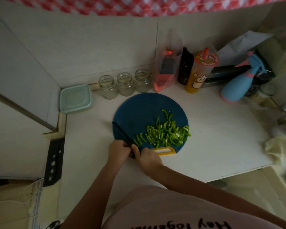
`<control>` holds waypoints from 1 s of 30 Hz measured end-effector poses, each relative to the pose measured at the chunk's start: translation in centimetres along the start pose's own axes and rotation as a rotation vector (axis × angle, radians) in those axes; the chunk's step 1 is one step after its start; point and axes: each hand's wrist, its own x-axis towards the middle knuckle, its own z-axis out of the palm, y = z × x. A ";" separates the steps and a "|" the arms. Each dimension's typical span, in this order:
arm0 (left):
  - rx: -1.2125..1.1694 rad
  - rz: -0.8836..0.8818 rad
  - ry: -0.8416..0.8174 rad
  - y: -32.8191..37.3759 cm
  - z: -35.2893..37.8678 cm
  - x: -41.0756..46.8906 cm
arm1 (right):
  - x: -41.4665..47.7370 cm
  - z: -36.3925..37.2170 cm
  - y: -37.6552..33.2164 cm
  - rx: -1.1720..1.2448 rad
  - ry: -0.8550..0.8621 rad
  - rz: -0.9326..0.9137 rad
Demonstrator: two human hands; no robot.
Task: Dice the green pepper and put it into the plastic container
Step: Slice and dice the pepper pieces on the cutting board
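A round blue cutting board (139, 113) with a yellow handle lies on the white counter. A pile of green pepper strips (165, 133) covers its near right part. A black knife (122, 133) lies across the board's left edge, its blade pointing away to the left. My right hand (147, 158) grips the knife's handle at the board's near edge. My left hand (118, 151) is right beside it, its curled fingers closing on the base of the blade. The pale green plastic container (75, 98) sits with its lid on in the back left corner.
Three empty glass jars (125, 84) stand behind the board. To their right are a plastic bag (165, 70), a dark bottle (185, 66), a yellow drink cup (200, 71) and a blue spray bottle (238, 85). Walls close the back and left; crumpled bags lie at the right edge.
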 end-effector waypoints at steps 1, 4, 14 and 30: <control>-0.073 -0.014 0.005 -0.2 -0.2 0.2 | 0.1 -0.1 0.0 0.079 0.002 0.022; -0.292 -0.069 -0.008 -0.6 -0.1 0.1 | 0.5 -1.1 0.6 0.348 -0.023 0.079; -0.498 -0.203 -0.041 0.4 1.3 0.4 | -1.2 -3.0 3.1 0.435 -0.072 0.120; -0.356 -0.099 0.038 1.2 1.6 0.3 | -1.7 -1.6 3.3 0.183 -0.030 -0.016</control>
